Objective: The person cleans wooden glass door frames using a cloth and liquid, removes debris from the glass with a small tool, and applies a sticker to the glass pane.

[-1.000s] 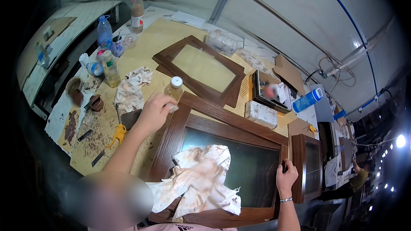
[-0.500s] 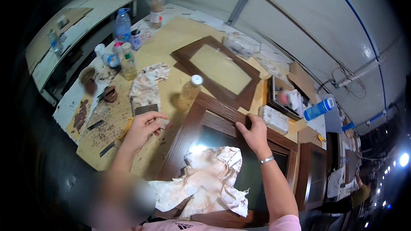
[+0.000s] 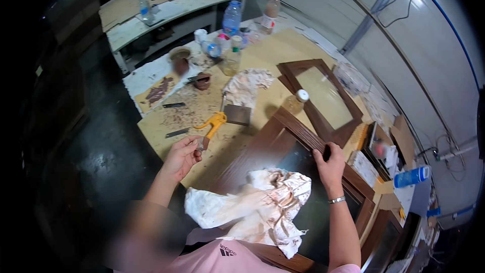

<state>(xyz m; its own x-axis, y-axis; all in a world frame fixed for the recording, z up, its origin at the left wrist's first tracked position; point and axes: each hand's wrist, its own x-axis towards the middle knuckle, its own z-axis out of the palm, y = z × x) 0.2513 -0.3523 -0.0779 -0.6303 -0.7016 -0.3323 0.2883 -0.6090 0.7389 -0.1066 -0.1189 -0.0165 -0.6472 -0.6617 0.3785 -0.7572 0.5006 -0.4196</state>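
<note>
Nearest you, a stained white rag (image 3: 262, 202) lies crumpled over the near left part of the glazed cabinet door (image 3: 300, 127), right in front of your shirt. Left of it, your left hand (image 3: 181, 159) pinches a small greyish pad (image 3: 202, 144) between thumb and fingers, in the air beside the door. Your right hand (image 3: 331, 166) touches the door's far rail with thumb and fingers; you may be gripping it or only steadying it, I cannot tell. The door sits on the near right of the workbench (image 3: 283, 45). Beyond the pad lie a yellow blow gun (image 3: 216, 120) and a flat dark plate (image 3: 237, 115); a white-capped bottle (image 3: 293, 104) stands just past the door's far corner, and farther off lies another glazed frame (image 3: 343, 129). If you shove the door away from you, its corner could tip that bottle; a tilt toward you could let the rag slide off, and its brown stains might smear the glass. The door's far corner points toward the bottle, the far rail slanting from far left to near right; rag and shirt hide the near end, so its long axis is uncertain.
</note>
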